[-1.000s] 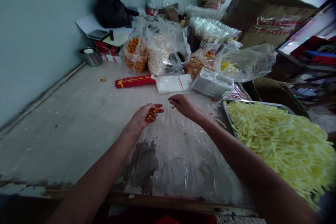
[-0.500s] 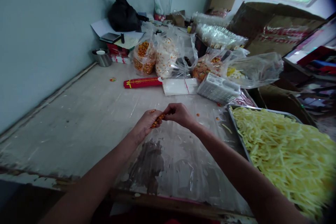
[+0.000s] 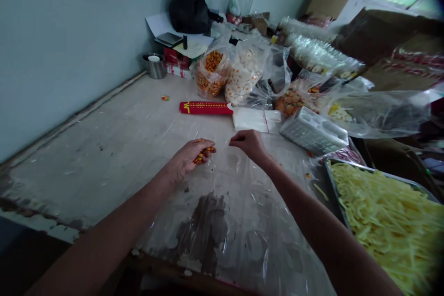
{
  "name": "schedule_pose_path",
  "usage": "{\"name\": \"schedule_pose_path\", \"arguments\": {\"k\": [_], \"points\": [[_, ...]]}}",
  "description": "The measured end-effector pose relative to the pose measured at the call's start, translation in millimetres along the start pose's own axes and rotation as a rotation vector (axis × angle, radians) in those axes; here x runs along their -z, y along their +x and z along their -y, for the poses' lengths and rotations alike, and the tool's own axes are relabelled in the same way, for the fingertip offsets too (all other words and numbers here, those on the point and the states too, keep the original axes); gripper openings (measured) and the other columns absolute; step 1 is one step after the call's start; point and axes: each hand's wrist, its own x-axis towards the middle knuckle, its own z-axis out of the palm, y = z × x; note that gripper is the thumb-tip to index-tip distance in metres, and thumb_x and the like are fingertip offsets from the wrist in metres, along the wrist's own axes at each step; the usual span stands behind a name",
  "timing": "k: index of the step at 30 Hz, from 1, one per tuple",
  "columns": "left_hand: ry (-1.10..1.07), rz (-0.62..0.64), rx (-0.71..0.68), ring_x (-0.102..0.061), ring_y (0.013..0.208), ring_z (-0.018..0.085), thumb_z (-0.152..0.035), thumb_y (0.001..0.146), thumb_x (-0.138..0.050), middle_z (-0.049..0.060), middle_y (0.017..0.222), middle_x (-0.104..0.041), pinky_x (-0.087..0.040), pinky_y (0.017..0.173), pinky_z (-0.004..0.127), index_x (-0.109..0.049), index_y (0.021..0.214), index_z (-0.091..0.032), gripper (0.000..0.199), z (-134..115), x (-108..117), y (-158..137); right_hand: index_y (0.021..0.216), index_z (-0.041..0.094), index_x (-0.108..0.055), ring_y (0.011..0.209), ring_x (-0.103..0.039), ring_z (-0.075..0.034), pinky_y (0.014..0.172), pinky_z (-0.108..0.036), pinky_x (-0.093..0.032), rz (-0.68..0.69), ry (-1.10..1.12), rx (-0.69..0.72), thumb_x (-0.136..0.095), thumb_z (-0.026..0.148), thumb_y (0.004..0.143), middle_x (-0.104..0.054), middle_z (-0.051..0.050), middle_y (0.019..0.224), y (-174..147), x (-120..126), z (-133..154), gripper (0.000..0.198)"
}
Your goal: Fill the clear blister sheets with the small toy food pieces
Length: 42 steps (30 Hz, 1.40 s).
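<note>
My left hand (image 3: 197, 152) is curled around a handful of small orange pieces (image 3: 204, 153), which show between its thumb and fingers above the table. To its right, apart from it, my right hand (image 3: 248, 143) is closed in a pinch. A tiny orange piece (image 3: 231, 142) shows at its fingertips. Beyond the hands lie a flattened red carton with yellow print (image 3: 206, 108) and a stack of clear plastic sleeves (image 3: 255, 120) with a red band. Behind these stands a clear bag of orange pieces (image 3: 212, 74), next to a bag of white and orange pieces (image 3: 244, 74).
On the right sits a metal tray (image 3: 335, 189) heaped with pale yellow strips (image 3: 385, 212). A clear plastic holder (image 3: 314, 130) stands behind it. A metal cup (image 3: 156, 67) is by the wall, near a black bag (image 3: 190, 7). Plastic film covers the table (image 3: 114, 148).
My right hand has drawn away to the right from my left hand, with a tiny orange piece at its fingertips. The camera view has turned, shifting the background to the right.
</note>
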Motion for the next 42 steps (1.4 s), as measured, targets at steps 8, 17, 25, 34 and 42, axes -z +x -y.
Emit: {"name": "schedule_pose_path", "arguments": {"k": [8,17,25,34,42], "points": [[-0.091,-0.047,0.03,-0.046,0.044,0.003,-0.008,0.083,-0.066,0.012,0.08,-0.071,-0.033,0.038,0.013,-0.066,0.078,-0.009,0.005,-7,11,9,0.085,0.019,-0.081,0.076,-0.068,-0.018,0.071,-0.027,-0.044,0.217,-0.414,0.184,-0.067,0.016,0.087,-0.076,-0.005,0.082,13,-10,4,0.014],[-0.175,-0.022,0.027,-0.045,0.045,0.002,-0.005,0.085,-0.061,0.015,0.089,-0.072,-0.035,0.04,0.013,-0.065,0.086,-0.01,0.006,-8,5,3,0.07,0.019,-0.073,0.053,-0.06,-0.014,0.052,-0.026,-0.04,-0.002,-0.107,-0.08,-0.085,0.035,0.072,-0.068,-0.001,0.062,13,-11,21,0.02],[-0.444,-0.1,-0.119,-0.045,0.044,0.003,-0.006,0.085,-0.06,-0.002,0.061,-0.057,-0.034,0.043,0.013,-0.059,0.079,-0.014,0.01,11,-17,-2,0.1,0.018,-0.068,0.077,-0.072,-0.02,0.069,-0.029,-0.055,-0.05,0.743,-0.172,-0.077,0.046,0.07,-0.076,-0.009,0.09,-41,-69,60,0.042],[-0.465,-0.178,-0.261,-0.051,0.051,0.003,-0.007,0.078,-0.066,0.006,0.086,-0.069,-0.035,0.045,0.013,-0.058,0.093,-0.016,0.02,1,16,-32,0.089,0.017,-0.077,0.073,-0.069,-0.02,0.063,-0.027,-0.048,-0.122,0.511,-0.167,-0.076,0.04,0.069,-0.077,-0.008,0.083,-22,-56,51,0.031],[-0.344,-0.199,-0.191,-0.05,0.05,0.005,-0.014,0.081,-0.071,0.009,0.082,-0.067,-0.036,0.042,0.013,-0.062,0.082,-0.012,0.009,-37,75,-35,0.092,0.016,-0.08,0.091,-0.068,-0.021,0.082,-0.029,-0.048,0.164,-0.448,0.282,-0.066,0.009,0.084,-0.075,-0.009,0.097,37,-77,72,0.018]]}}
